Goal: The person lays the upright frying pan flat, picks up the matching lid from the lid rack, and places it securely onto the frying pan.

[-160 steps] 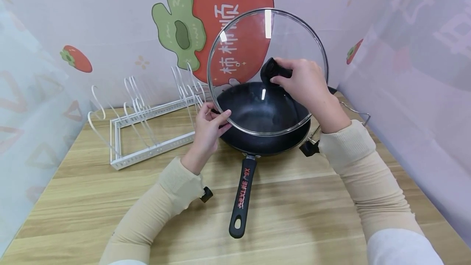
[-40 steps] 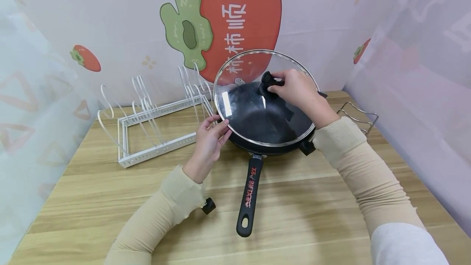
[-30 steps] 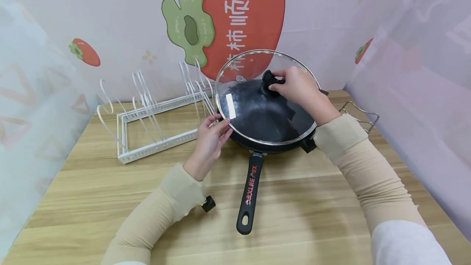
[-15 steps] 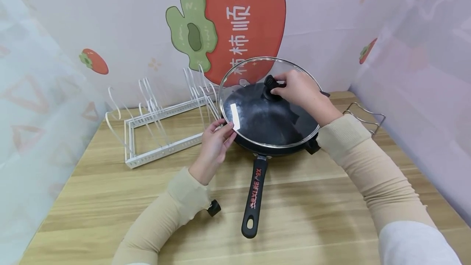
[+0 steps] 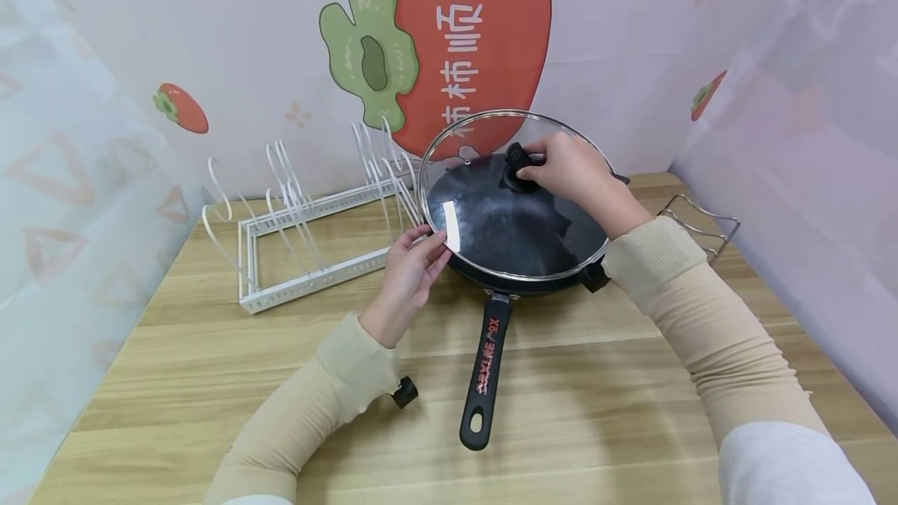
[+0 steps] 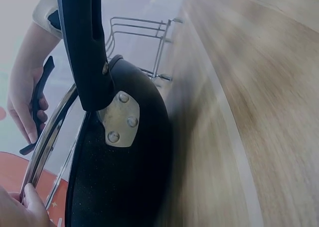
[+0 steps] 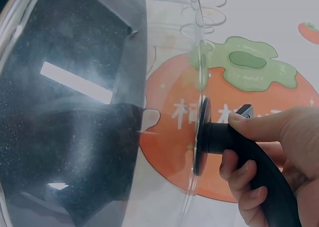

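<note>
A glass lid [image 5: 484,240] with a metal rim hangs slightly tilted over a black frying pan [image 5: 515,286]. My right hand [image 5: 571,174] grips the lid's black handle [image 7: 264,169], fingers curled round it in the right wrist view. At the rim's near left, my left hand [image 5: 410,275] pinches the edge between thumb and fingers. In the left wrist view a gap shows between the lid's rim [image 6: 46,142] and the pan's edge. The pan's long black handle [image 5: 486,380] with red lettering points toward me. Through the glass, the dark inside of the pan shows.
A white wire rack [image 5: 316,283] with upright loops stands on the wooden table [image 5: 231,388], left of the pan. Behind the right forearm lies a chrome wire rack [image 5: 708,232]. A printed cloth wall [image 5: 603,30] rises close behind the pan.
Over the five seconds, the lid has come down from a steeper tilt to lie flatter above the pan, both hands keeping hold. In the last second only the head view shifts slightly.
</note>
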Available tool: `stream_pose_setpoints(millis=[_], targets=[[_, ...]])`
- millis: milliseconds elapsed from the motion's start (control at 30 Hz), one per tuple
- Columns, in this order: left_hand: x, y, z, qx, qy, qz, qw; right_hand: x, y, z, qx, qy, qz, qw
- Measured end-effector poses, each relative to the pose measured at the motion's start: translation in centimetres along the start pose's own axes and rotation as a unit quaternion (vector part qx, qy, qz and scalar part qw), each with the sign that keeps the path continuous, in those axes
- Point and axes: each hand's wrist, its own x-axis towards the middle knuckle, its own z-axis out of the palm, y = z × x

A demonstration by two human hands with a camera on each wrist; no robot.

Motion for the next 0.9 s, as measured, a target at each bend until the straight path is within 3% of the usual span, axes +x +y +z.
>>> stream_pose_setpoints(millis=[400, 900], targets=[[0.0, -0.1, -0.2, 0.015, -0.003, 0.025, 0.9996, 0.3, 0.0, 0.2, 0.017, -0.011, -0.010, 1.000], [0.3, -0.4, -0.5, 0.022, 0.010, 0.012, 0.9996, 0.4, 0.2, 1.0, 0.010, -0.020, -0.006, 1.000]])
